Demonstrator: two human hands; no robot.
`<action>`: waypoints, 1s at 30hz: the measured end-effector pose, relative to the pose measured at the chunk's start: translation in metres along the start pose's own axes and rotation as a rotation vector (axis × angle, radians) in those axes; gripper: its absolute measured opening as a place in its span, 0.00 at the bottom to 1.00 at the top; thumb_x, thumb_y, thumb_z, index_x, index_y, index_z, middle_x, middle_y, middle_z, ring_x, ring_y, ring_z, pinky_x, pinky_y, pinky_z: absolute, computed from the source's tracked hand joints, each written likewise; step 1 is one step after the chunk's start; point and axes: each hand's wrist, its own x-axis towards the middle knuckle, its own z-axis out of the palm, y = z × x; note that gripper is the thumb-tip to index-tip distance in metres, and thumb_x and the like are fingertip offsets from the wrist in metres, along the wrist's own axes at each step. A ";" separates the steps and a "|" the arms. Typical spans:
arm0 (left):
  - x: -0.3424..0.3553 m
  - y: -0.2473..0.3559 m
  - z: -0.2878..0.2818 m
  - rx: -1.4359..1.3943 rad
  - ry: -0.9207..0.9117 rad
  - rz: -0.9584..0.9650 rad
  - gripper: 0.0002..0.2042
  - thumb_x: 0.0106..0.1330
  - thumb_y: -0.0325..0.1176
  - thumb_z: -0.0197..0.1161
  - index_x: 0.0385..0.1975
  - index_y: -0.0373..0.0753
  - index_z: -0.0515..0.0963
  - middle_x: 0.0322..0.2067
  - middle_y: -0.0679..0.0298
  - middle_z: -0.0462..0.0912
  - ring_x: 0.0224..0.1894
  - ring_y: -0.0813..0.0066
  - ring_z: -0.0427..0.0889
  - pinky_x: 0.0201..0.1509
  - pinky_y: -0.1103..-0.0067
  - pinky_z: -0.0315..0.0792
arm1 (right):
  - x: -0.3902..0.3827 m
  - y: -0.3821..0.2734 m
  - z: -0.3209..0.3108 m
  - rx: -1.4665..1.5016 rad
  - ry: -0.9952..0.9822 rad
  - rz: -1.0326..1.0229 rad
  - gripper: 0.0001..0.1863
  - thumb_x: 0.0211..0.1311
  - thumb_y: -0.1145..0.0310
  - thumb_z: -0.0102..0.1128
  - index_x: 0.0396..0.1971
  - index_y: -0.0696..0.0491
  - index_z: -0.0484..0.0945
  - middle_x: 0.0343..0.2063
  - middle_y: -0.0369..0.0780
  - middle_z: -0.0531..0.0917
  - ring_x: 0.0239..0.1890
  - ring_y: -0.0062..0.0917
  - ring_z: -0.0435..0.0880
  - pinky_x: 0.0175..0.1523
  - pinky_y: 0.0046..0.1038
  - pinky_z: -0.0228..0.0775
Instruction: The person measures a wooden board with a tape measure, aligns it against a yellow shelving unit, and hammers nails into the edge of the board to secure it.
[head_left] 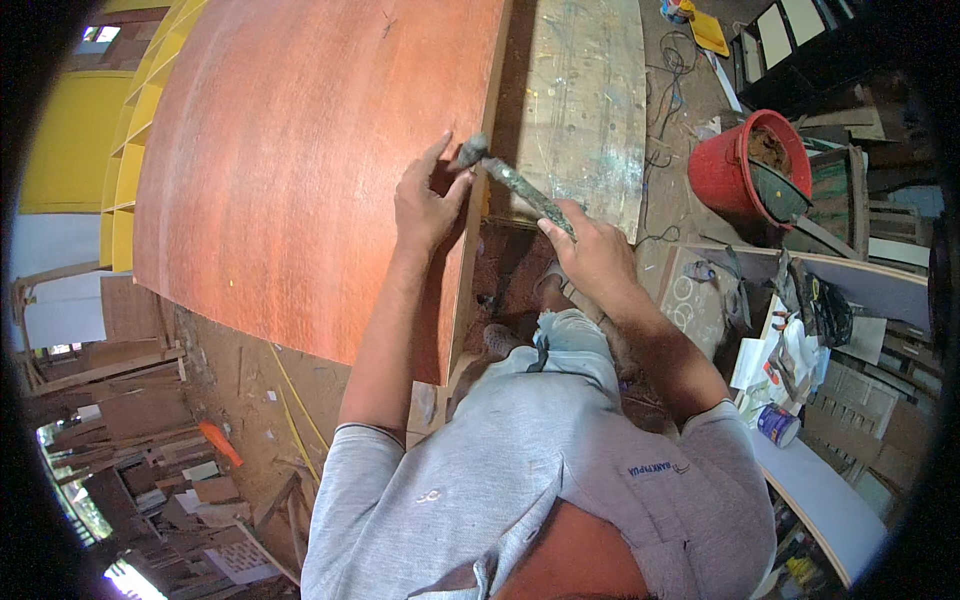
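Note:
My right hand [590, 250] grips the handle of a worn hammer [522, 188], whose dark head is over the right edge of a large reddish wooden panel [290, 170]. My left hand [425, 205] is on the panel just beside the hammer head, forefinger raised and thumb bent in toward the edge; whatever is between its fingertips is hidden by the head and shadow. A pale, paint-marked board [575, 90] lies to the right of the panel, at a lower level.
Yellow shelving [120, 200] stands at the left, with scrap wood [140, 460] below it. At the right are a red bucket [715, 165], loose cables [665, 70] and a cluttered bench [820, 470] holding a paint can [778, 424]. My feet are below the panel's edge.

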 end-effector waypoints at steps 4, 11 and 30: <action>-0.010 -0.004 -0.007 0.200 -0.116 0.195 0.52 0.59 0.50 0.80 0.81 0.34 0.62 0.79 0.46 0.66 0.84 0.50 0.58 0.88 0.52 0.44 | -0.021 0.022 0.052 0.445 0.132 0.059 0.21 0.84 0.51 0.54 0.59 0.52 0.79 0.38 0.56 0.89 0.44 0.59 0.89 0.47 0.51 0.80; -0.017 -0.004 0.005 0.460 -0.157 0.176 0.47 0.61 0.46 0.69 0.80 0.31 0.62 0.83 0.45 0.57 0.86 0.48 0.50 0.89 0.49 0.36 | -0.045 0.002 0.163 1.347 -0.007 0.398 0.22 0.88 0.49 0.49 0.45 0.53 0.81 0.19 0.30 0.70 0.19 0.15 0.67 0.25 0.25 0.59; -0.017 -0.008 0.008 0.475 -0.142 0.221 0.46 0.64 0.45 0.70 0.82 0.33 0.59 0.83 0.46 0.57 0.86 0.48 0.52 0.89 0.47 0.38 | -0.040 -0.037 0.221 1.378 0.067 0.445 0.22 0.89 0.52 0.49 0.41 0.57 0.76 0.20 0.31 0.70 0.21 0.18 0.69 0.28 0.30 0.63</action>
